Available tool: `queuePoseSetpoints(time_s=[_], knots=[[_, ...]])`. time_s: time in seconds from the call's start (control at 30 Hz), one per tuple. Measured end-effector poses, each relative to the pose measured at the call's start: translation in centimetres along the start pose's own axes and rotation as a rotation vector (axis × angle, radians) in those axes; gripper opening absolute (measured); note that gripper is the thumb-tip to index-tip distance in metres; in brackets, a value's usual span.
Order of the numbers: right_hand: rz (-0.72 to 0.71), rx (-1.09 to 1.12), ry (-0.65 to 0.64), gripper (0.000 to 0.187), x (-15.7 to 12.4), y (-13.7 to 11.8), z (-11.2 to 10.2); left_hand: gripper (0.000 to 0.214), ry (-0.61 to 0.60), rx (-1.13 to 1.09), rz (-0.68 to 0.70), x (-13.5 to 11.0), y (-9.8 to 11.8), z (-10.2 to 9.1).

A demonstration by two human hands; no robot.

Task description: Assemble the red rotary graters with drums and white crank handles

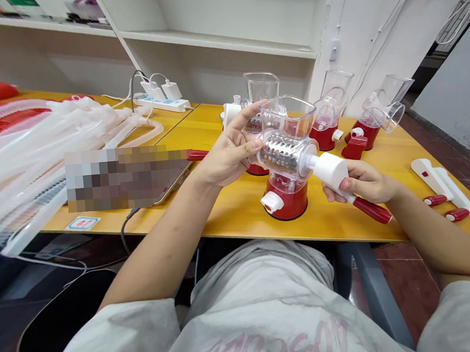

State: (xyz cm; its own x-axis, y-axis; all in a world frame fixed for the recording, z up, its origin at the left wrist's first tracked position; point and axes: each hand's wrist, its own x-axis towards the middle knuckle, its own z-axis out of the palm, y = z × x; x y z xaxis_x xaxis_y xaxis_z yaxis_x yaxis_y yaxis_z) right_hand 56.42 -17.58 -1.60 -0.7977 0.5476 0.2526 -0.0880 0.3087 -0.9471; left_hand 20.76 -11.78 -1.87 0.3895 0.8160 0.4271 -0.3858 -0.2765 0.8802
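A rotary grater [286, 155] with a clear hopper, a metal drum and a red suction base stands near the front edge of the yellow table [229, 209]. My left hand [229, 152] grips the clear body at the left end of the drum, fingers curled against it. My right hand [361, 181] is closed round the white crank [332, 171], whose red handle [371, 210] sticks out below my fingers. The crank sits on the right end of the drum.
Three more graters [328, 120] stand behind it, one partly hidden by my left hand. Loose white cranks with red handles [443, 186] lie at the right. White tubes [33, 154] are piled at the left. A power strip [164, 103] lies at the back.
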Motion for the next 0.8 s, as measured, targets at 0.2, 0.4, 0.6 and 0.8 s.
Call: queuePoseSetpoints(time_s=[0.2,0.4,0.6,0.8], knots=[[0.015,-0.128,-0.023,0.036,-0.3,-1.7,-0.5,0.107,0.032,-0.035,-0.017,0.0,-0.3,0.7],[-0.015,-0.440,-0.044,0.041,-0.5,-3.6,-1.1,0.090,0.001,-0.045,0.008,0.1,-0.3,1.0],[0.010,-0.485,-0.095,0.035,-1.0,-4.9,-1.2,0.074,-0.024,-0.028,0.014,0.1,-0.7,1.3],[0.063,-0.172,-0.130,0.035,-0.8,-4.6,0.0,0.074,-0.022,-0.057,0.041,0.1,-1.1,1.6]])
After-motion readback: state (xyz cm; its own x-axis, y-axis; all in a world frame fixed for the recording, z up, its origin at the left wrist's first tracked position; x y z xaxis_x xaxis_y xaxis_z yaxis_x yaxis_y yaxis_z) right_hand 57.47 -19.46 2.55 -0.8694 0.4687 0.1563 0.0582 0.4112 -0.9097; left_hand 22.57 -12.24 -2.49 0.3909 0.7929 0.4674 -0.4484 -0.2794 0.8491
